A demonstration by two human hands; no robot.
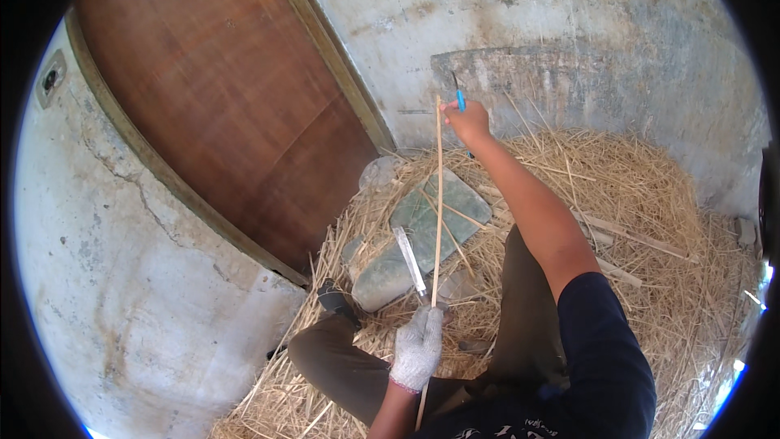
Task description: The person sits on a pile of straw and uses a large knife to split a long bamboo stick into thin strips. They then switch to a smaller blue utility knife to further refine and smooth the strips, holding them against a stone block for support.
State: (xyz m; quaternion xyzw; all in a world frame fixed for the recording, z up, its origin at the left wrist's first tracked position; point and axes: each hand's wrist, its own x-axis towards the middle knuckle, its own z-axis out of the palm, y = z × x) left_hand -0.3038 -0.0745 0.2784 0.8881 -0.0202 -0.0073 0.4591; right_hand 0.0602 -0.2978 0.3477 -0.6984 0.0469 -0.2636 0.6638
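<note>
My left hand (418, 348), in a pale knitted glove, is closed near my lap. A long thin strip (439, 203), like split bamboo or cane, runs through its grip. A knife (409, 260) also juts from that fist, its straight metal blade pointing forward; the fingers hide most of the handle. Stretched out ahead, my bare right hand (469, 122) pinches the strip close to its far end. The same hand holds a slim blue-handled tool (461, 100) with a thin dark tip pointing up. The strip is drawn nearly straight between both hands.
Straw-like shavings (617, 171) cover the floor around my legs. A greenish stone slab (439, 223) lies between my legs, with loose strips across it. A brown wooden door (236, 89) stands ahead left, beside a stained wall (552, 16). Flat slats (634, 237) lie at right.
</note>
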